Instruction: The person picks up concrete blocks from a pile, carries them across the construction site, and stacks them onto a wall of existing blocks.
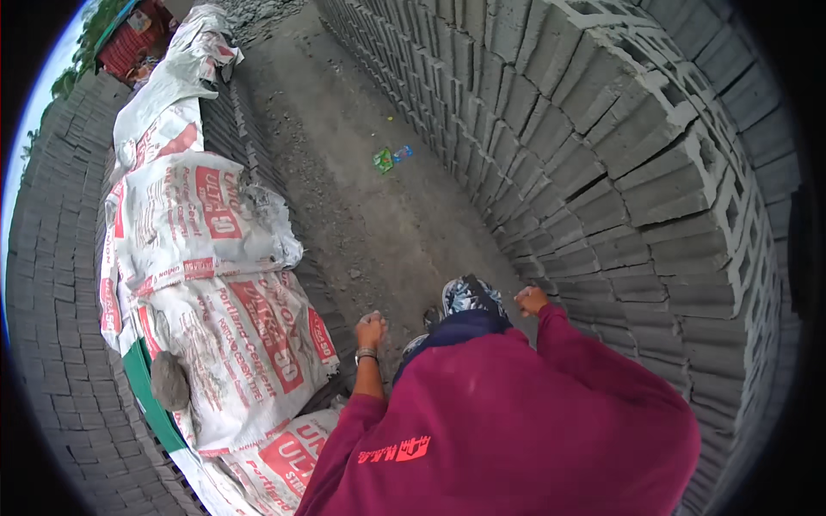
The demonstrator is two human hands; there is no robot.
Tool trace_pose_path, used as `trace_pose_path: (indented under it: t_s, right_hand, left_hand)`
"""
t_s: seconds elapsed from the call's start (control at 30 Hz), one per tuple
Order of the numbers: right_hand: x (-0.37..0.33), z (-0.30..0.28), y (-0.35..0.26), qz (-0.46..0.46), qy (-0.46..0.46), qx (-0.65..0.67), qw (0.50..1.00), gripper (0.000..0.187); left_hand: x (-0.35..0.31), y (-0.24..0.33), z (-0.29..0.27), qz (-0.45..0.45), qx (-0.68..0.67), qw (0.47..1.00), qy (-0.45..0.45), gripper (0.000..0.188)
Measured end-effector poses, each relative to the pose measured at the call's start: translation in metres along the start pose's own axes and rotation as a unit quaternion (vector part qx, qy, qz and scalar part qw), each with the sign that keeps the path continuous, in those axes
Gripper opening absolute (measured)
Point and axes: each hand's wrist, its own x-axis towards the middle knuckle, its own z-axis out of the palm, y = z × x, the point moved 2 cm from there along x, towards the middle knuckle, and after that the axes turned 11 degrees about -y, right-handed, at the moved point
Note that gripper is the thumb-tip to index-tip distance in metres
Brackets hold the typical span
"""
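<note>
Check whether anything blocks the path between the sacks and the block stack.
Yes: a person in a maroon top stands on the path, close below the camera. The wearer's own hands are out of view.

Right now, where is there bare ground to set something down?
The dirt lane between the sack-covered row and the block wall lies bare, bar small litter. Near both hands, left and right, it narrows and is crowded.

Outdoor block-making yard, stacked grey concrete blocks (619,163), dirt lane (361,198), white printed cement sacks (206,258) over block rows
</note>
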Motion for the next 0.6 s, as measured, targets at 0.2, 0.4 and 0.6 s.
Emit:
trace_pose_path:
  t_s: [0.2, 0.4, 0.6]
  right_hand:
    - [0.054, -0.006, -0.039, 0.171, 0.059, 0.111, 0.977, 0.030]
    - [0.212, 0.006, -0.184, 0.187, 0.057, 0.140, 0.971, 0.023]
    - [0.346, -0.012, -0.496, 0.004, -0.007, 0.041, 0.999, 0.033]
  left_hand:
    - [0.125, 0.249, -0.015, 0.056, -0.028, 0.997, -0.055, 0.034]
    - [0.213, 0.513, -0.052, 0.207, -0.067, 0.974, -0.064, 0.035]
    - [0.137, 0.858, -0.125, 0.662, 0.014, 0.749, -0.021, 0.059]
